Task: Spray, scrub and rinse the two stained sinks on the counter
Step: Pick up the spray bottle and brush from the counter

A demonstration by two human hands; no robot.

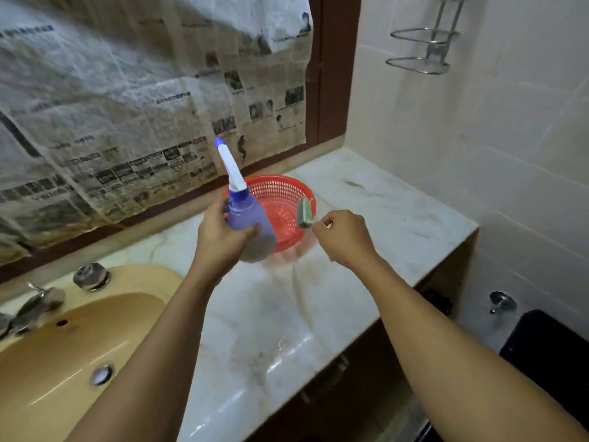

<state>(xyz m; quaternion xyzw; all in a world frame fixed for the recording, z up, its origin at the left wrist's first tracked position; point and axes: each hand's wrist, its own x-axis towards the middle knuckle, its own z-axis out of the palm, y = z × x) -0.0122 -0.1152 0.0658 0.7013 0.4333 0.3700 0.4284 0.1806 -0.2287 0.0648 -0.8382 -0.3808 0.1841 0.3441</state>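
My left hand [220,234] grips a purple spray bottle [250,218] with a white and blue nozzle, held tilted above the marble counter [287,314]. My right hand [342,236] pinches a green and grey scrub sponge [304,213] at the rim of a red plastic basket [283,199]. A tan sink [73,339] with a metal drain lies at the lower left. Only one sink is in view.
A metal tap [36,303] and a round knob [90,275] sit behind the sink. Newspaper covers the mirror at the back. A wire rack [424,49] hangs on the tiled right wall. A dark object [548,355] stands below the counter's right end.
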